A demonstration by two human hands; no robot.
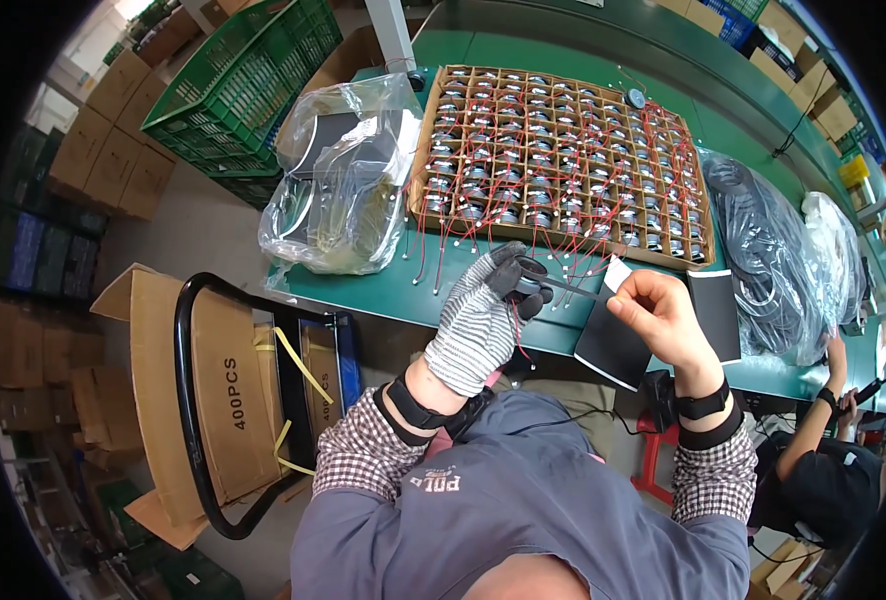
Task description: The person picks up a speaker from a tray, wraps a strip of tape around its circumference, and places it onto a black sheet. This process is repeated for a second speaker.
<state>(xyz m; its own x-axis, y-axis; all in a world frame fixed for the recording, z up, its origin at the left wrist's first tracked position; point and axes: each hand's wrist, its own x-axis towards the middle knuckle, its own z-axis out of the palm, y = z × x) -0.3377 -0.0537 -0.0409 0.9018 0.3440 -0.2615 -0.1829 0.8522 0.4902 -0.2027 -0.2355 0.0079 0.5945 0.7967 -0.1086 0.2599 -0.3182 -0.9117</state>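
Note:
My left hand [475, 322], in a grey-and-white striped glove with black fingertips, grips a small round black speaker [531, 269] above the near table edge. A red wire [518, 330] hangs from below these fingers. My bare right hand [661, 312] pinches the end of a thin dark strip [575, 290], which stretches across to the speaker. Under and beside my right hand lie black sheets [606, 345] with white edges, overhanging the table's edge. Just beyond both hands stands a divided cardboard tray [573, 238] with many round speakers, their red wires spilling over its front.
A clear plastic bag [338, 225] with dark sheets lies left of the tray. Bagged grey coils [763, 270] fill the right side of the green table [443, 300]. At left are a green crate [243, 90] and a cart [185, 400] with cardboard. Another person [823, 480] works at far right.

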